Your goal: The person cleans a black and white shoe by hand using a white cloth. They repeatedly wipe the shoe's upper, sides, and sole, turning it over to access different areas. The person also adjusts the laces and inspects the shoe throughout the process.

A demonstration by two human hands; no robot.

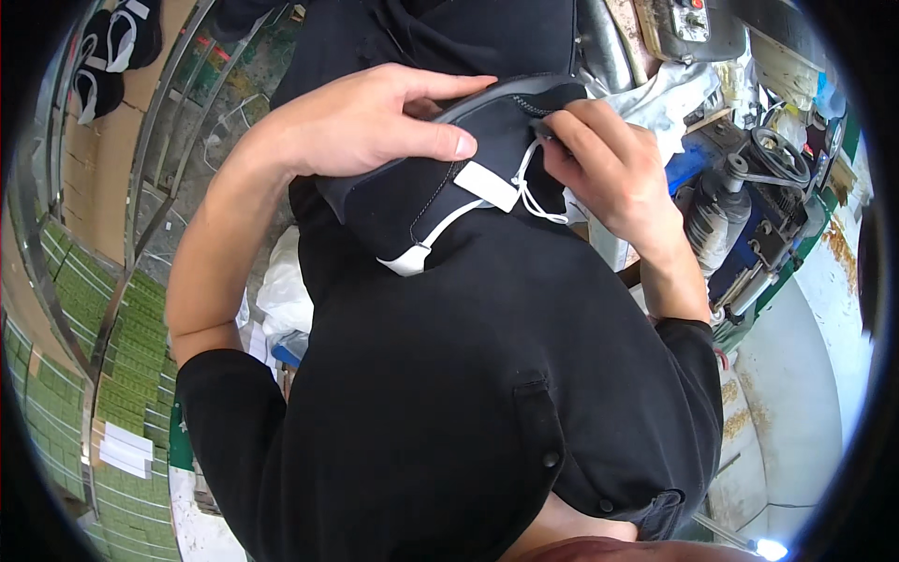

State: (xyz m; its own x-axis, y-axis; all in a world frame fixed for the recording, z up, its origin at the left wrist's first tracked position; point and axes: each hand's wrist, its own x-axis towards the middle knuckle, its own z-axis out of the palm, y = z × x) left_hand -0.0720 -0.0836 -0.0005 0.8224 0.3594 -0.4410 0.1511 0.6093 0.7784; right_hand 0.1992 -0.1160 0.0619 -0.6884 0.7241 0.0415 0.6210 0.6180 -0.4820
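Note:
A black shoe (379, 204) with white trim lies tilted in front of my chest, between both hands. My left hand (361, 122) is wrapped round its far-left edge, thumb pressed on the upper and fingers partly hidden behind. At the other end my right hand (613, 167) is closed, its bent fingertips pinching the dark edge of the shoe. Whether something small sits in that pinch is hidden. A white tab (485, 186) shows on the upper, and a thin white cord (538, 208) hangs in loops from it, close below the right fingers.
On the left stands a metal rack (122, 253), with black-and-white shoes (122, 42) at its top. Along the right are a machine with a handwheel (779, 155) and a control box with a red button (693, 17). White plastic (286, 290) bulges beside my left elbow.

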